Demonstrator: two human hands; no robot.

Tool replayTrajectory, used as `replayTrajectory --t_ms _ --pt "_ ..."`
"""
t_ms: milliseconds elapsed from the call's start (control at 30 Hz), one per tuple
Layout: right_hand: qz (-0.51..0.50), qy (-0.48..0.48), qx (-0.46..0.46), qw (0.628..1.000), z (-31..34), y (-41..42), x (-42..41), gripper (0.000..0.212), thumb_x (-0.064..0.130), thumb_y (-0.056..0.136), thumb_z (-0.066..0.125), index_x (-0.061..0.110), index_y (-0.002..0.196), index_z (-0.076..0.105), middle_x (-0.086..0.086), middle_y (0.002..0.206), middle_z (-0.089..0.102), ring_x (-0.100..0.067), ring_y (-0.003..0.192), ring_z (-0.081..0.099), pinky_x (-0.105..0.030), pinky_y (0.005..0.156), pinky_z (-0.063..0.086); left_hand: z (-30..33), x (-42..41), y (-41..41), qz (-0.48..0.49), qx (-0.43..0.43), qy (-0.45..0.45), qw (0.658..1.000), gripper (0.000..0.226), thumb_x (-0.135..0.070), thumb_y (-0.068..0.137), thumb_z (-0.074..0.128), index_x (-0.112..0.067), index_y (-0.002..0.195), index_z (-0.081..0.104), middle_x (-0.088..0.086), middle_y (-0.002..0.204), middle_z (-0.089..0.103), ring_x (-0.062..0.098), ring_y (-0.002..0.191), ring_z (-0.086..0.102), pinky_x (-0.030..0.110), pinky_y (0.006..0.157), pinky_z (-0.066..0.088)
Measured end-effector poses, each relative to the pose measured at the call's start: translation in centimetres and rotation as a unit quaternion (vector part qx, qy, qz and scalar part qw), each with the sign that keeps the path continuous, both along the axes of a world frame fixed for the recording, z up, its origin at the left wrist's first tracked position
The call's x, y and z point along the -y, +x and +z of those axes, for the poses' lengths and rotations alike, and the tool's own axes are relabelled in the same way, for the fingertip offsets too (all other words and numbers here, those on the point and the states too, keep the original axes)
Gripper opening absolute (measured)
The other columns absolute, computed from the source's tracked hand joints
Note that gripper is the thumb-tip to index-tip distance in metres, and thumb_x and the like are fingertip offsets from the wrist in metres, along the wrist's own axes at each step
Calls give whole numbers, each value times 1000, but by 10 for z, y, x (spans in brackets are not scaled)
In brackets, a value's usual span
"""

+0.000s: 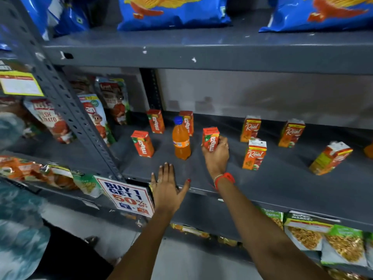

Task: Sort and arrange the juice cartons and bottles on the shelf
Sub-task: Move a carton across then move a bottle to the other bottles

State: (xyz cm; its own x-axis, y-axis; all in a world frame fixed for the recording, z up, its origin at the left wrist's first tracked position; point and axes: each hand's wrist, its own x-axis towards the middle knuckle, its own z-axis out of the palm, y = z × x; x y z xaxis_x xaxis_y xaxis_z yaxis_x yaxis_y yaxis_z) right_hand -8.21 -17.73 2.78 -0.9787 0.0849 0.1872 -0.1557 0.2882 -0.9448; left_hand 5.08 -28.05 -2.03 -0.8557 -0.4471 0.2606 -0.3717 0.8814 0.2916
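1. A Maaza carton was held in the right hand, whose fingers were wrapped round its far side; whether it was lifted clear of the shelf could not be told.
2. The left hand was laid flat at the shelf's front edge, its fingers spread and nothing held.
3. The step in hand was judged to be the grouping of Maaza cartons; three more were stood to the left of and beyond the right fingers.
4. An orange bottle was stood upright just left of the held carton, between it and the others.
5. Three upright Real cartons were seen to the right of the fingers, and a fourth, further right, was tilted.
6. The next move was judged to call for the held carton to be carried left past the bottle without knocking it, and set down beside its fellows.
7. The shelf was dark grey metal, mostly bare, in a shop rack; chip bags were stacked above, and a promotion sign was hung below left.
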Motion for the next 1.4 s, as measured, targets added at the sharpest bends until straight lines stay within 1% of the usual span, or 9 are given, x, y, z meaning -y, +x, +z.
replayTrajectory --t_ms 200,333,500,567,633,700,833,1100,1400 --pt "-46 7 -46 998 3 18 12 71 17 73 76 8 133 39 -16 131 46 -27 124 39 -32 99 37 -5 4 1 -4 -22 -4 1000 80 -64 80 32 -7 136 38 12 144 42 29 137 30 51 113 12" --pt "-18 -20 -139 990 23 41 24 52 23 80 69 12 126 46 -13 127 48 -23 119 42 -27 96 40 -6 4 1 -2 -26 -2 1000 80 -64 80 32 -7 136 37 12 144 41 28 137 30 50 113 12" --pt "162 5 -55 985 34 27 52 74 32 68 78 17 130 39 -12 127 49 -24 116 51 -38 100 46 -6 5 2 -12 -25 14 1000 83 -66 80 28 -7 138 34 11 147 37 27 139 24 48 114 7" --pt "178 45 -14 983 31 23 59 82 26 67 81 13 133 36 -15 130 45 -25 118 48 -31 99 43 -5 6 3 -15 -25 14 999 82 -66 80 28 -8 139 33 11 147 37 27 140 24 48 114 7" --pt "180 51 11 982 27 20 62 79 22 68 81 11 132 37 -16 128 51 -28 115 52 -38 100 46 -4 8 4 -22 -21 4 1000 81 -65 82 28 -8 138 34 12 146 38 28 139 26 48 114 8" --pt "178 39 20 983 26 21 61 74 20 69 80 11 130 39 -15 124 57 -29 112 57 -42 97 49 -4 10 6 -28 -19 -5 999 79 -64 82 27 -8 138 34 12 146 38 28 139 26 49 114 9" --pt "166 -15 30 986 27 43 39 64 16 72 78 13 127 44 -7 116 60 -20 101 59 -32 91 50 -4 10 7 -30 5 -9 999 80 -64 83 24 -7 140 29 12 149 33 28 140 22 50 114 7" --pt "-41 -52 -8 998 7 87 -69 61 31 64 82 28 117 53 -2 107 68 -20 95 65 -39 87 54 0 -35 7 -88 33 -39 995 77 -60 86 23 -6 140 27 13 149 31 29 140 21 52 114 9" --pt "-236 -82 -6 968 15 63 -204 63 24 62 82 22 119 55 -5 101 69 -18 88 63 -39 88 52 9 -152 -22 -186 64 -35 980 80 -60 83 15 -5 139 31 13 149 33 29 139 25 51 114 11"
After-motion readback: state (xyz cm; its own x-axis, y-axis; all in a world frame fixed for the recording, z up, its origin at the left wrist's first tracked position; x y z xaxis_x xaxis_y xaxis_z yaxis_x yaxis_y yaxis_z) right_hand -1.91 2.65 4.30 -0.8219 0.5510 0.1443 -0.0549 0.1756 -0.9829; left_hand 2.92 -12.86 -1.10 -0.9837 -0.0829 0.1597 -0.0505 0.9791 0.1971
